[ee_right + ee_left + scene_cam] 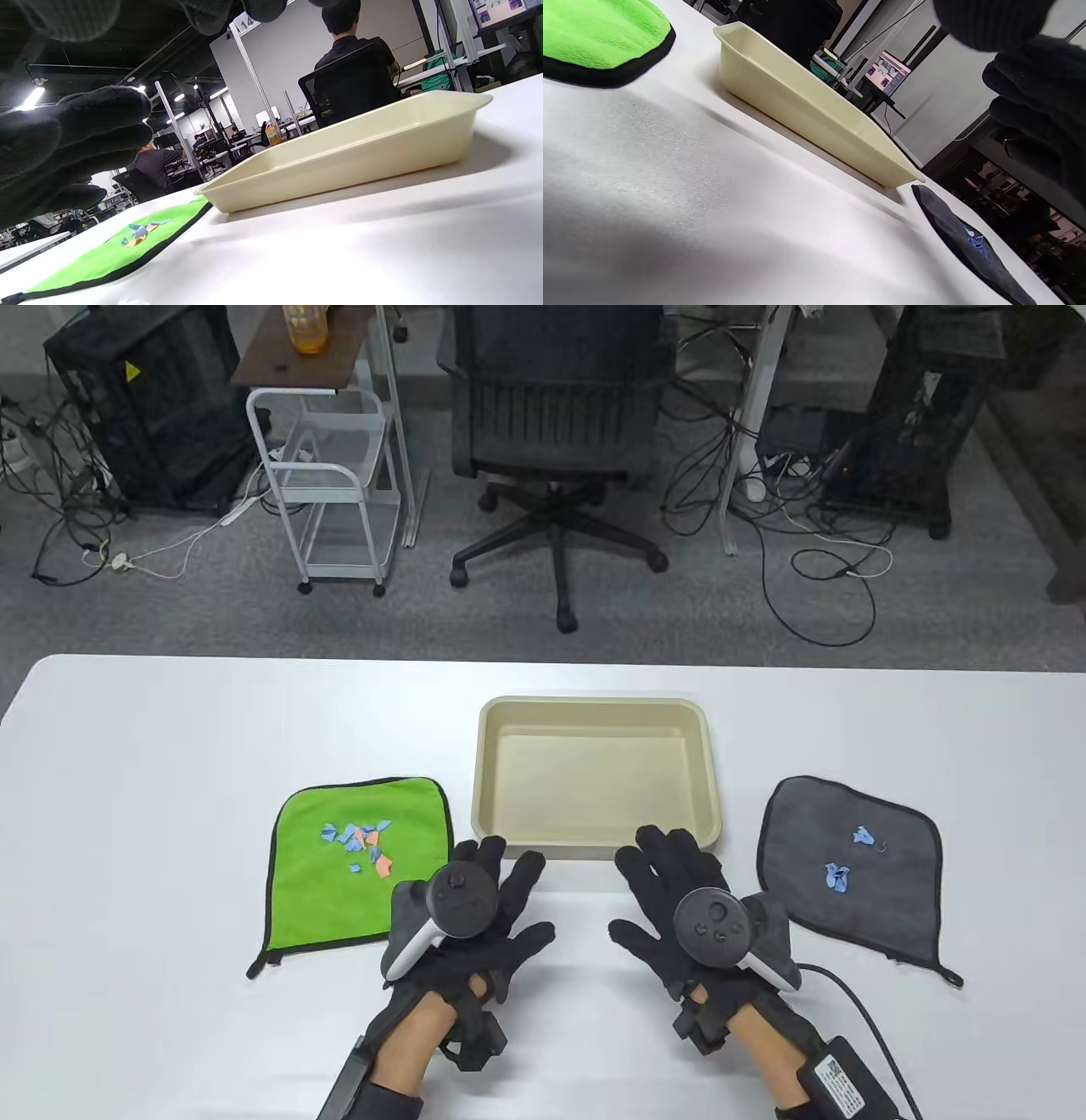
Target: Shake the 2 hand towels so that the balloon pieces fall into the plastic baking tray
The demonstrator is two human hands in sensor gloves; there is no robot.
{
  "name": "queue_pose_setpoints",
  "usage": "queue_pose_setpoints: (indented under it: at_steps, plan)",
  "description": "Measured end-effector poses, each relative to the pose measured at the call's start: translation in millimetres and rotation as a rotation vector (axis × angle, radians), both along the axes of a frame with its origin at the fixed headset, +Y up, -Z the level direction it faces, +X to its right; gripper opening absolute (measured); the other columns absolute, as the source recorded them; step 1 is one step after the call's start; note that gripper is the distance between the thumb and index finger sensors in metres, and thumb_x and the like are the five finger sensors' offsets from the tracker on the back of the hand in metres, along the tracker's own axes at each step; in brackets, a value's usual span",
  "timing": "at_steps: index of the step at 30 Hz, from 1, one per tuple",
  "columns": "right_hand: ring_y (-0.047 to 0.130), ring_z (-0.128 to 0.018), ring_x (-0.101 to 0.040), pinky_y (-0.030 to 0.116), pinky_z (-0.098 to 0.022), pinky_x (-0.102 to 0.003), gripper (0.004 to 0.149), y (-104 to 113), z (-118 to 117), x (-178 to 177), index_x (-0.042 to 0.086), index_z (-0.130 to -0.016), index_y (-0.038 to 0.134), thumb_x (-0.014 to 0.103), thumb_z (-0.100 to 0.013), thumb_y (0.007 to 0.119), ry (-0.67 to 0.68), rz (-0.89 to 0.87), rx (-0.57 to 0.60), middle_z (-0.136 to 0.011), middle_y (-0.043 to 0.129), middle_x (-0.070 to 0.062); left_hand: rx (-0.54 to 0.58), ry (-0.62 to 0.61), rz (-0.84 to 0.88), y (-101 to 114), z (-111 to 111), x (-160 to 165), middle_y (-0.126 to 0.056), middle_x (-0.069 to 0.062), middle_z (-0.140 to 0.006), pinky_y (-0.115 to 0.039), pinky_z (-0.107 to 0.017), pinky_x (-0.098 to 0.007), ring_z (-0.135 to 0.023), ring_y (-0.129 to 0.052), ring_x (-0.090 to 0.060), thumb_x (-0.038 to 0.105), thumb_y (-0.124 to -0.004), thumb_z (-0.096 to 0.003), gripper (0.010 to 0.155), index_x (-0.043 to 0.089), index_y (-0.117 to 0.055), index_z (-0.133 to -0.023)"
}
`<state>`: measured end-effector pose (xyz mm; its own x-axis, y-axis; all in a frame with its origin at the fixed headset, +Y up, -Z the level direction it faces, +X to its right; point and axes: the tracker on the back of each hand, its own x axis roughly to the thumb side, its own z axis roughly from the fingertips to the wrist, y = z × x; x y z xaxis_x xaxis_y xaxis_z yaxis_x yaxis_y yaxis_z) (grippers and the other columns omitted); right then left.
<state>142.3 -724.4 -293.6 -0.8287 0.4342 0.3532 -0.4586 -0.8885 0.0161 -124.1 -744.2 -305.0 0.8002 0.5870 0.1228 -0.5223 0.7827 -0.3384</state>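
A cream plastic baking tray (594, 712) stands empty at the table's middle; it shows too in the left wrist view (806, 106) and the right wrist view (348, 161). Left of it lies a green hand towel (339, 899) (106, 258) (594, 34) with several blue and orange balloon pieces (361, 844) on it. Right of it lies a grey hand towel (882, 891) (967, 245) with two clumps of blue balloon pieces (840, 878). My left hand (492, 899) and right hand (670, 891) rest flat on the table in front of the tray, fingers spread, holding nothing.
The white table (153, 746) runs wide on both sides. Beyond its far edge stand an office chair (560, 432), a white cart (331, 475) and loose cables on the floor. A cable (857, 993) trails from my right wrist.
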Motion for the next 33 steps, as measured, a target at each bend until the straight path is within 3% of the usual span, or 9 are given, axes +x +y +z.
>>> queue_pose_setpoints:
  at_steps: [33]
  plan:
    - [0.024, -0.109, -0.037, 0.033, -0.074, -0.064, 0.079, -2.2, 3.1, -5.0, 0.032, -0.104, 0.039, 0.066, -0.037, 0.063, 0.015, 0.03, 0.001, -0.122, 0.029, 0.0, -0.025, -0.032, 0.013, -0.1, -0.9, -4.5, 0.007, 0.003, -0.111, -0.007, -0.068, -0.075, -0.106, 0.014, -0.033, 0.064, -0.065, -0.036, 0.081, 0.055, -0.016, -0.1]
